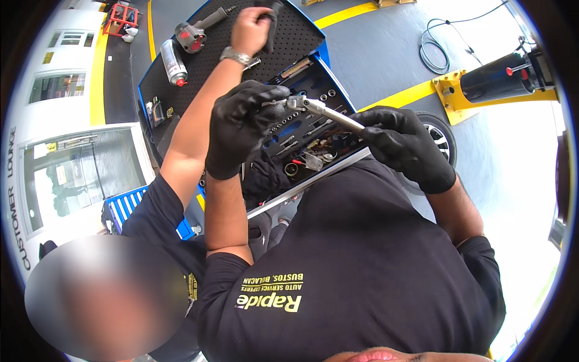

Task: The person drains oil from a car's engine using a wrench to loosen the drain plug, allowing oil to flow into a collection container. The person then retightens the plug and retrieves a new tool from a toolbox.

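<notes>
My left hand (244, 130) and my right hand (407, 145) both wear black gloves. Between them a silver socket wrench handle with a jointed head (332, 114) slants over an open tool drawer (289, 199). The fingers of my right hand wrap around its lower right end. At the jointed end, my left thumb and fingers pinch a small metal piece that is partly hidden by the glove. Below lie rows of sockets (280, 125) in the drawer's tray. Beyond my left hand, a co-worker's bare hand (250, 30) with a wristwatch grips a black glove-like item (272, 27).
On the cart's black perforated top (241, 54) rest a spray can (173, 63) and an air impact wrench (194, 36). The co-worker's arm crosses it on my left. A car wheel (439, 142) and a yellow-based lift post (494, 78) stand at right, with a coiled hose (435, 51) beyond.
</notes>
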Demonstrator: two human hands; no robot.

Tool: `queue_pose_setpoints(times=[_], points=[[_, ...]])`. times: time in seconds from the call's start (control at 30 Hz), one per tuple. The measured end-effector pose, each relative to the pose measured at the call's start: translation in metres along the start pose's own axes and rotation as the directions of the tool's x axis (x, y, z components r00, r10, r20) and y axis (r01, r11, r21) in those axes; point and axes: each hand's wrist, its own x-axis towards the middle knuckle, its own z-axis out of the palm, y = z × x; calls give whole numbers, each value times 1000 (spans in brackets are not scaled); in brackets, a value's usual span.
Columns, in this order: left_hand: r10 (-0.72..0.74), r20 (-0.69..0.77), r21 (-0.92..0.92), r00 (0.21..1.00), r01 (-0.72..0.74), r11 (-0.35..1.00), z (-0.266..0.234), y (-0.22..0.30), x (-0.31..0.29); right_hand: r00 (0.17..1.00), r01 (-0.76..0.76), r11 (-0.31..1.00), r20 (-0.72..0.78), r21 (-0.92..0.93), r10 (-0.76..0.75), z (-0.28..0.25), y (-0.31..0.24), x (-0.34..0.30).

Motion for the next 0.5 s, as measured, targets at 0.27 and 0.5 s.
queue_pose_setpoints(times=[0.27, 0.5], points=[[-322, -103, -658, 941, 178, 732, 42, 1, 1, 982, 174, 985, -77, 12, -173, 5, 18, 0], [-470, -109, -822, 876, 187, 538, 57, 27, 10, 951, 255, 954, 137, 160, -277, 18, 20, 10]])
